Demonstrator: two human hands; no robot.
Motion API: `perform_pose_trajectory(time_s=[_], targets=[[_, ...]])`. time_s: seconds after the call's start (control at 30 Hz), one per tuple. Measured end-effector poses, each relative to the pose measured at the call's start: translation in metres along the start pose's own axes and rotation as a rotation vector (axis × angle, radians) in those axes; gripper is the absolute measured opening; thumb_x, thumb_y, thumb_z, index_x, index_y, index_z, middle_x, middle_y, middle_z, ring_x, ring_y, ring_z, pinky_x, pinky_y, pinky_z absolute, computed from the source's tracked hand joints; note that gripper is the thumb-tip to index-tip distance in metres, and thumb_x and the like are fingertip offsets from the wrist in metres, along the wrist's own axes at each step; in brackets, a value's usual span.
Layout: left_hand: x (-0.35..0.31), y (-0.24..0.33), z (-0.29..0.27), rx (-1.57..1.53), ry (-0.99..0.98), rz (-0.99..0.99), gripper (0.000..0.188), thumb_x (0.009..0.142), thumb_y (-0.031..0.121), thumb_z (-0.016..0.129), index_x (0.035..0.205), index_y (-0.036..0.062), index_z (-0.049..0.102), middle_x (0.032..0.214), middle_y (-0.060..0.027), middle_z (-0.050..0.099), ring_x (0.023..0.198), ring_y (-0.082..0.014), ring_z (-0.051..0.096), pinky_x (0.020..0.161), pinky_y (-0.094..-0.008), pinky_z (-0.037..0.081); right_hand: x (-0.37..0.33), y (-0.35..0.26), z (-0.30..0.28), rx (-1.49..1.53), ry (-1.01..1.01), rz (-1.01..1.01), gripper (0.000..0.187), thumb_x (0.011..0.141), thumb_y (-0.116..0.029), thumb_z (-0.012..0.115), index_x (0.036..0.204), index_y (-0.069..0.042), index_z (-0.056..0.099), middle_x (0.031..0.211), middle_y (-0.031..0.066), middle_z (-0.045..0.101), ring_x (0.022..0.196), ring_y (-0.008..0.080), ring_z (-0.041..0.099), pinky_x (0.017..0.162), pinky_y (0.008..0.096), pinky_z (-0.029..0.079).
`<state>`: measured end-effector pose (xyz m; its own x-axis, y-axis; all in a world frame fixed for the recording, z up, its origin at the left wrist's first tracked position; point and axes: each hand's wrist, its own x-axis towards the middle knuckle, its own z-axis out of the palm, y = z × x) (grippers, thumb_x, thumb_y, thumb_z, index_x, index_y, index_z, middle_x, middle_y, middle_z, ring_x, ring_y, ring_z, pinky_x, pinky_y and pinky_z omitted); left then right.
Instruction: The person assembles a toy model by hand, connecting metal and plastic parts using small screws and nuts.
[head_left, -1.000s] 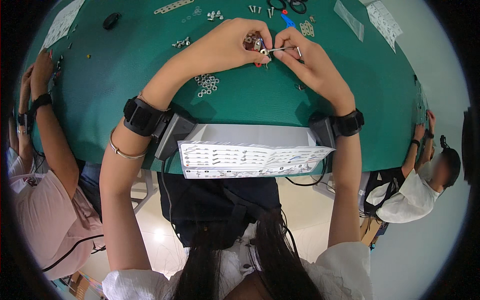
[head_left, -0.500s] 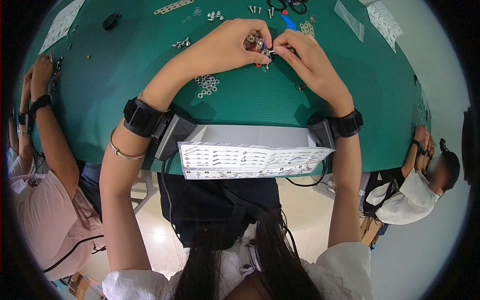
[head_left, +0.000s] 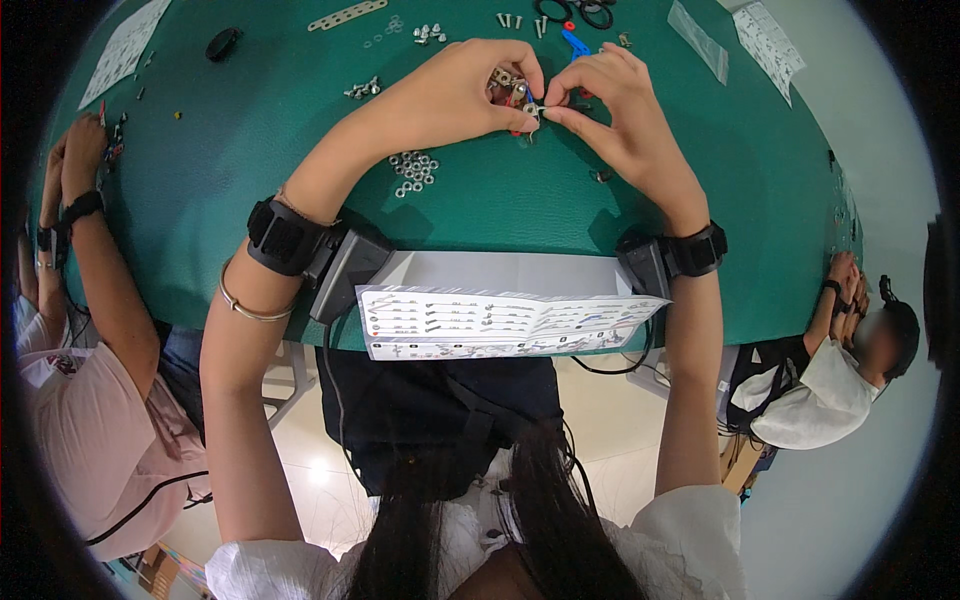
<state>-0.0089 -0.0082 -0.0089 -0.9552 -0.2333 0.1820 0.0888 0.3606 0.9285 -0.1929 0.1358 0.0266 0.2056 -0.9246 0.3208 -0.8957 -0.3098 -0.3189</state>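
Note:
Between the thumb and curled fingers of my left hand [head_left: 465,88] is a small metal model [head_left: 518,91] built of perforated pieces, with bits of red and blue on it. The hand hides part of it. My right hand [head_left: 620,108] meets it from the right, thumb and forefinger pinched at a thin light-coloured piece, likely a screw end [head_left: 543,108], that sticks out of the model. Its other fingers are raised and spread. Just beyond that hand lies a blue plastic piece [head_left: 575,44].
Hex nuts [head_left: 413,170] lie below my left wrist, with screws [head_left: 364,88] above it. A perforated strip [head_left: 347,14], black rings [head_left: 596,13] and a plastic bag [head_left: 698,41] lie farther back. A folded printed sheet [head_left: 510,320] stands at the near edge. Other people work on both sides.
My right hand has turned, its back fingers lifting and spreading upward while thumb and forefinger stay at the model. My left hand and the model have hardly moved.

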Motion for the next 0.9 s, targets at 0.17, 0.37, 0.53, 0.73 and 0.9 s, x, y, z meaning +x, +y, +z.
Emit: perform_pose_trajectory(time_s=[0.17,0.37,0.53,0.73,0.9], targets=[[0.0,0.001,-0.001,0.015,-0.016,-0.001,0.025,0.084,0.005,0.077,0.102,0.0039,0.061,0.088,0.0015,0.06,0.082,-0.0047,0.058,0.071,-0.0222,0.045,0.001,0.001,0.0,0.081,0.01,0.003,0.012,0.089,-0.016,0.071,0.096,-0.009,0.065,0.091,0.006,0.066,0.099,0.028,0.061,0.115,0.047,0.03],[0.0,-0.001,-0.001,-0.019,-0.024,0.006,0.026,0.083,0.006,0.078,0.104,0.0047,0.061,0.09,0.0021,0.059,0.081,-0.0053,0.055,0.071,-0.0225,0.043,0.0,0.002,0.002,0.149,0.015,0.041,0.013,0.086,-0.014,0.074,0.094,-0.007,0.067,0.089,0.0059,0.067,0.098,0.027,0.063,0.114,0.0477,0.033],[-0.001,0.004,-0.001,0.058,-0.022,0.051,0.025,0.086,0.005,0.075,0.107,0.0049,0.061,0.092,0.0012,0.06,0.083,-0.0063,0.058,0.073,-0.0231,0.046,0.0,0.005,0.001,0.088,0.03,-0.025,0.013,0.084,-0.013,0.075,0.091,-0.006,0.068,0.091,0.0058,0.067,0.097,0.0279,0.062,0.108,0.0461,0.038],[-0.001,-0.008,-0.001,-0.163,-0.072,-0.011,0.014,0.099,0.011,0.061,0.111,0.0038,0.06,0.095,-0.0002,0.06,0.088,-0.0083,0.058,0.082,-0.026,0.049,0.005,-0.002,0.003,0.171,0.031,0.015,0.015,0.08,-0.009,0.076,0.087,-0.005,0.064,0.088,0.0073,0.063,0.094,0.029,0.056,0.087,0.0397,0.043],[0.0,-0.008,-0.004,-0.058,-0.092,0.001,0.014,0.103,0.013,0.054,0.111,0.0042,0.06,0.095,-0.0004,0.06,0.088,-0.009,0.06,0.083,-0.0262,0.05,0.005,-0.004,0.004,0.205,0.036,0.026,0.014,0.08,-0.007,0.075,0.087,-0.005,0.063,0.088,0.0069,0.061,0.094,0.0271,0.056,0.087,0.0379,0.045]])
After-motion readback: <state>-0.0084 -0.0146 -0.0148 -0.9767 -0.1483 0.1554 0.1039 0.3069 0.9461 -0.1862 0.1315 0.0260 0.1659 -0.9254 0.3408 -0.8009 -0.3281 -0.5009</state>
